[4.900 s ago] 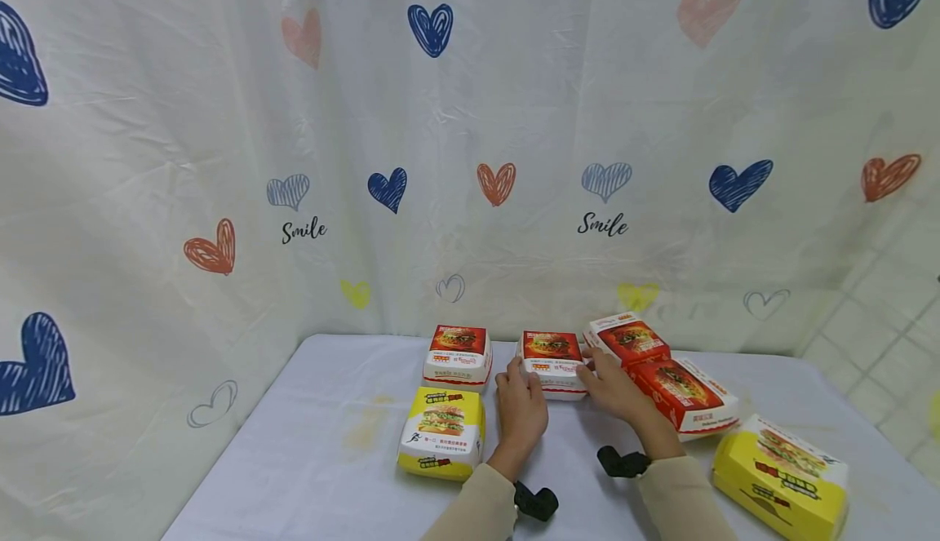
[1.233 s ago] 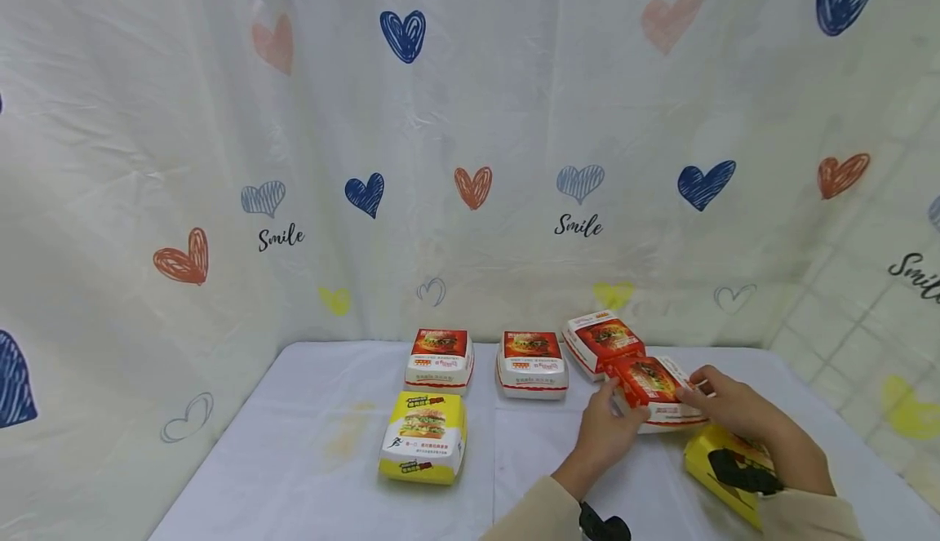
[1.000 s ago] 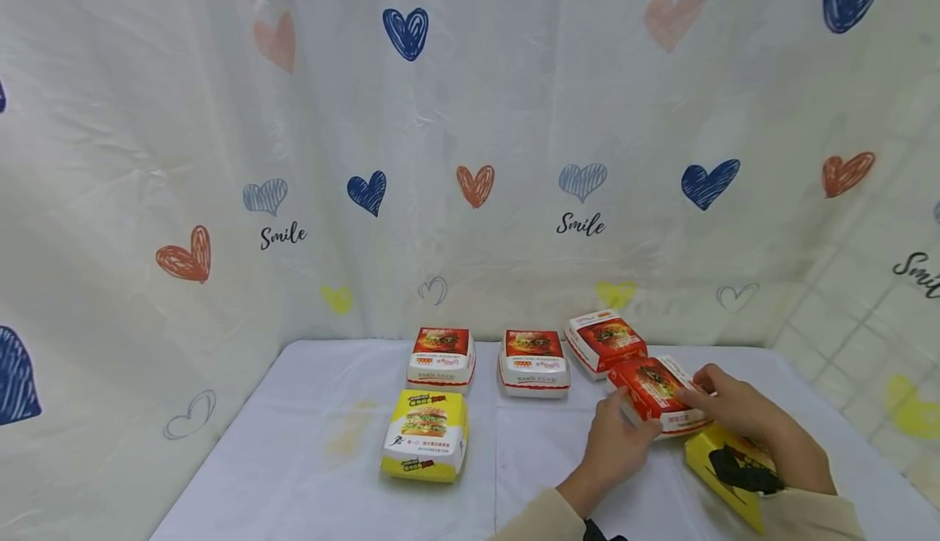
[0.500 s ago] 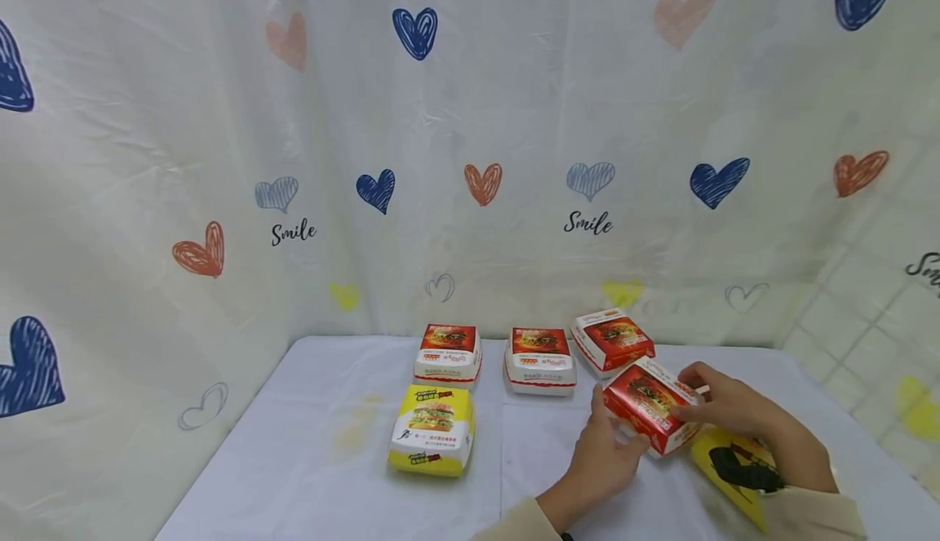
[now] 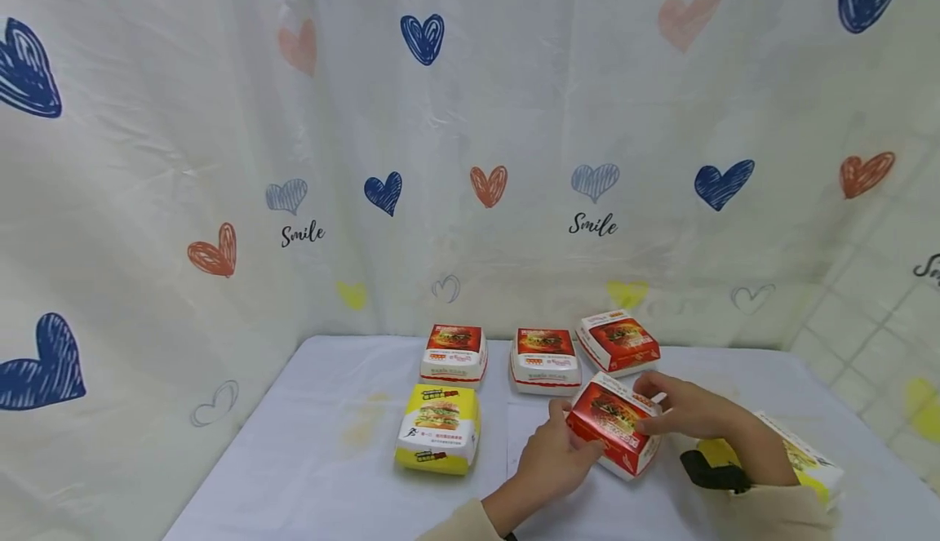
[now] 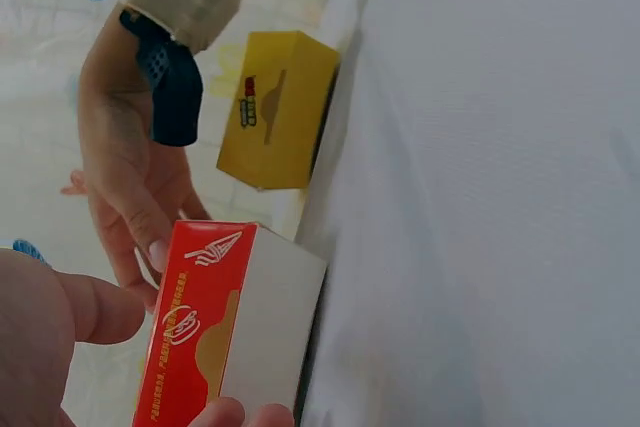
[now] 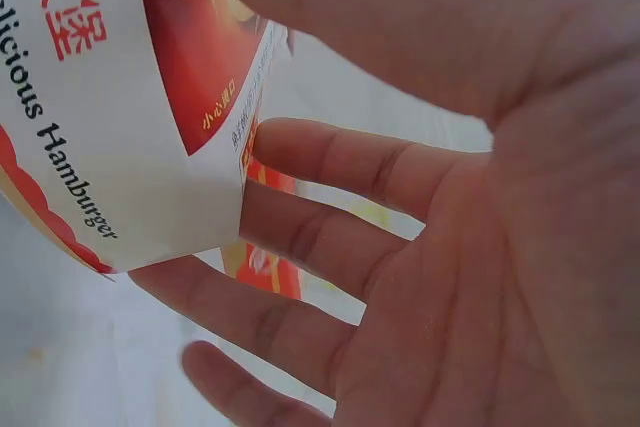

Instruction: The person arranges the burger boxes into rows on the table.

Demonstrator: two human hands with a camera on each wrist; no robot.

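- White, heart-printed curtain is hanging behind the white-covered worktop.
- Left hand and right hand are pinching the red-and-white cardboard burger box between them.
- Uneven squeezing could be denting it.

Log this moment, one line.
left hand: grips square red-and-white cardboard box | right hand: grips same | nearby: yellow-and-white cardboard box

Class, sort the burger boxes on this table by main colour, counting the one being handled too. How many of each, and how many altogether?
Red-and-white boxes: 4
Yellow-and-white boxes: 2
Total: 6
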